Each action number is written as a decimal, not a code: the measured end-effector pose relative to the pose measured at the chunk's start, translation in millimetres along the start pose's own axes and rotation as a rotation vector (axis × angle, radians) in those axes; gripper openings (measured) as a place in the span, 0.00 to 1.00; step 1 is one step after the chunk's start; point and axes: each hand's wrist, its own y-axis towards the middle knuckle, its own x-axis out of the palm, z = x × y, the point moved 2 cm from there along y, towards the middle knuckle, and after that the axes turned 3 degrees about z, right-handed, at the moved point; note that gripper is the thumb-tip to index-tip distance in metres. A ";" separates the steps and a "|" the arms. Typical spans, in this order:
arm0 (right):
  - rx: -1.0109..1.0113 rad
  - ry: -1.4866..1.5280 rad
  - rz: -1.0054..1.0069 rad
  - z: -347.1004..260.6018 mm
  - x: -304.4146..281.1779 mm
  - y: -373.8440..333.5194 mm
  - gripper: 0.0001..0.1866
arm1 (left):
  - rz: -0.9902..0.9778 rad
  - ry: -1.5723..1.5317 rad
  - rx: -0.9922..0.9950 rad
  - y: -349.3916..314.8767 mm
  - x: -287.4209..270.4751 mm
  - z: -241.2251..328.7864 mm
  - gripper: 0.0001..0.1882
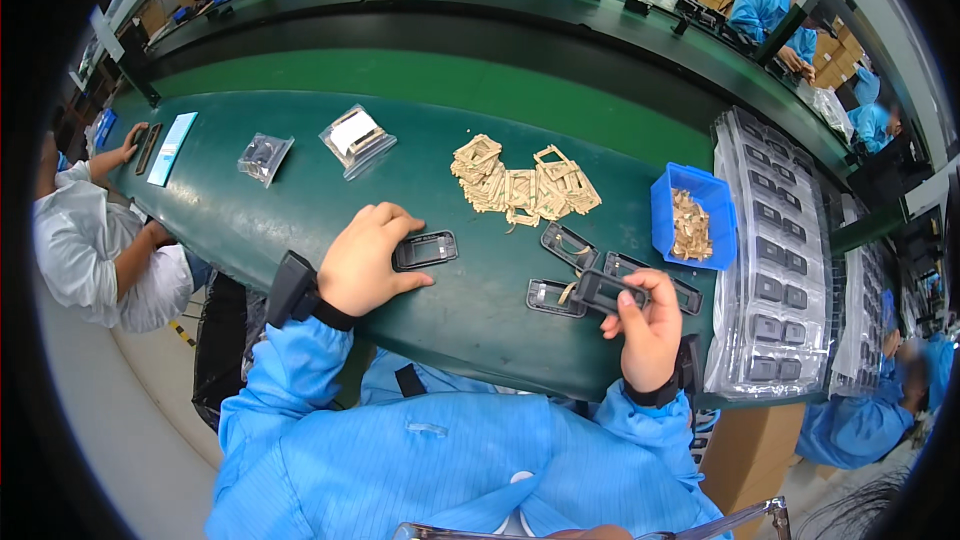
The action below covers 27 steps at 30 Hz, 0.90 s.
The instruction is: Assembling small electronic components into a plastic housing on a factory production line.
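My left hand (365,258) rests on the table with thumb and fingers around the left end of a black plastic housing (425,250), which lies flat with its hollow side up. In my right hand (650,328), a similar black rectangular frame (603,292) is pinched between thumb and fingers. It is raised over several more black housings; one (569,245) lies behind it, another (548,297) to its left, and others are partly hidden beneath the hand. Beyond them spreads a loose heap of thin tan frame-shaped pieces (520,195).
A blue bin (657,215) of small tan scraps stands at the right. Beside it, clear trays (735,330) hold many black parts. Two plastic bags, one with dark parts (262,158) and one with a white label (357,140), lie far left. A person in white (90,240) sits at the left end.
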 end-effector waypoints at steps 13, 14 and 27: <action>-0.300 -0.816 -0.118 1.4 34.3 -32.2 0.05 | -0.057 -0.385 0.259 -18.2 49.8 79.9 0.22; -0.334 -0.852 -0.113 1.5 32.4 -33.4 0.06 | -0.045 -0.389 0.272 -18.1 54.6 83.3 0.22; -0.454 -0.881 -0.418 -10.9 15.9 -33.1 0.29 | -0.072 -0.355 0.367 -4.2 57.0 97.0 0.33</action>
